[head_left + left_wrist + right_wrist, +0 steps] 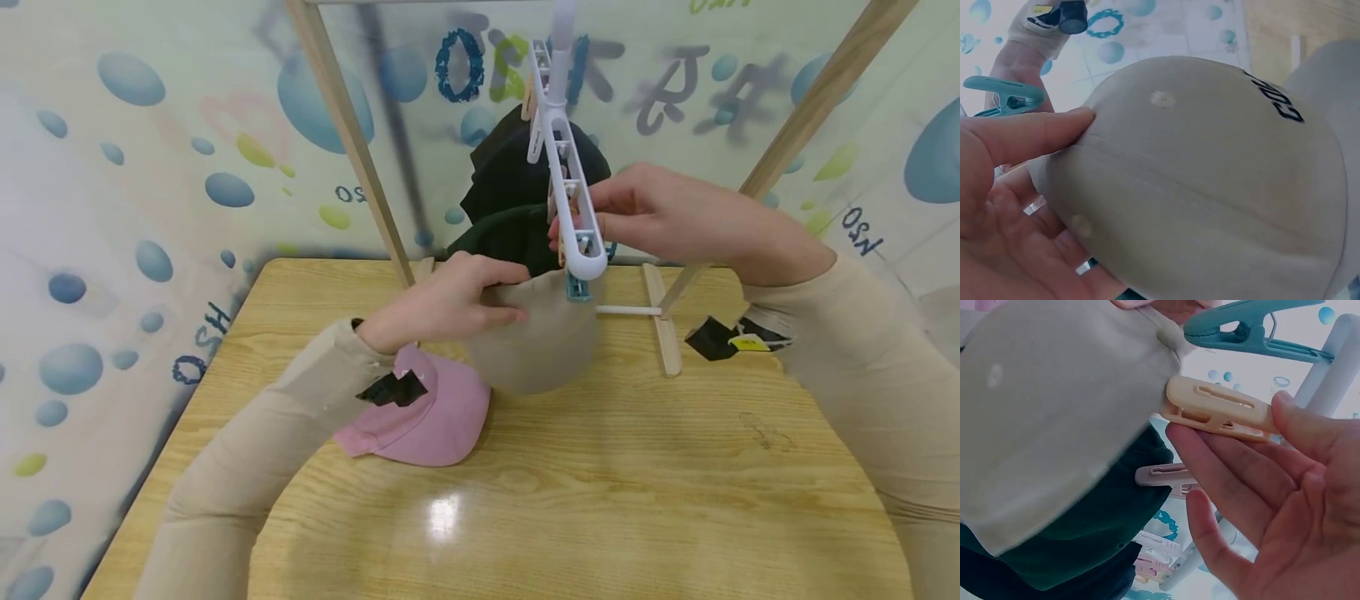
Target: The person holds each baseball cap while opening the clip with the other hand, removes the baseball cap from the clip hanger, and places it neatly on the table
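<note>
My left hand grips the edge of a beige cap, thumb on its outside and fingers behind, as the left wrist view shows. Dark letters mark the cap's crown. My right hand pinches a peach clothes peg hanging from a white clip hanger. The peg's tip meets the cap's edge; whether it bites the fabric I cannot tell. Just beside it, a teal peg hangs at the hanger's near end. Behind the beige cap, a mauve peg holds a dark green cap.
Black caps hang farther back on the hanger. A pink cap lies on the wooden table, under my left wrist. The wooden rack's posts slant up on both sides, and a foot rests on the table.
</note>
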### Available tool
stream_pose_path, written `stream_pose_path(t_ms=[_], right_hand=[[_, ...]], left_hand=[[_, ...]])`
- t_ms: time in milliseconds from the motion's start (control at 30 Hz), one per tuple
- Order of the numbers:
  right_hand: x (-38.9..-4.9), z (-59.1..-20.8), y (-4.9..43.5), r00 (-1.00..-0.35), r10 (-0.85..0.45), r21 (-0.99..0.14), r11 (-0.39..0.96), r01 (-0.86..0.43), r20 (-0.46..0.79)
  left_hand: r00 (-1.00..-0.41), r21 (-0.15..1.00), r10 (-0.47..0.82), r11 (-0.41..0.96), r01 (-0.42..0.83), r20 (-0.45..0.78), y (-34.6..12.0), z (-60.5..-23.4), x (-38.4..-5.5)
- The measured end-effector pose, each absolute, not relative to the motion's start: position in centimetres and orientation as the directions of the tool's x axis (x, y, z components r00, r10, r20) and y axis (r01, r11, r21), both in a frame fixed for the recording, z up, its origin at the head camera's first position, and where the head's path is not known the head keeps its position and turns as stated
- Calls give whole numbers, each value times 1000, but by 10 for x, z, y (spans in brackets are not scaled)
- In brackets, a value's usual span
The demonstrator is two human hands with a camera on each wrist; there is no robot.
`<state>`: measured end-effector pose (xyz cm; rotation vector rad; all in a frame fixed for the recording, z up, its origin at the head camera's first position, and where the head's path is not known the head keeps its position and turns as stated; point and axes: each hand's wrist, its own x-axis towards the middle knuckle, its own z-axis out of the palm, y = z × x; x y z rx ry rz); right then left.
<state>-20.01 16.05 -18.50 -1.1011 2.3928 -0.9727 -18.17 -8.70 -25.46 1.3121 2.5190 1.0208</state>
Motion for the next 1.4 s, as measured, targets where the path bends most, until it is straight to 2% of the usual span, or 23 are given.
stream_pose_path(t_ms=[333, 833, 1133, 1400], right_hand=[[-201, -194, 161, -627, -775, -633, 447, -632, 78], [-200, -201, 170, -666, -746, -704, 475, -527, -4], [-196, -203, 167, -764, -644, -763, 512, -394, -37], [-196, -204, 167, -776, -630, -755, 527, -391, -37]], left_hand=[[-635, 649, 766, 431, 627, 105, -90, -266, -180], [-659, 612, 751, 501, 612, 44, -101, -279, -175], [-677, 635, 735, 504, 585, 40, -111, -282, -171], [-699, 649, 715, 530, 546, 4, -120, -283, -168]])
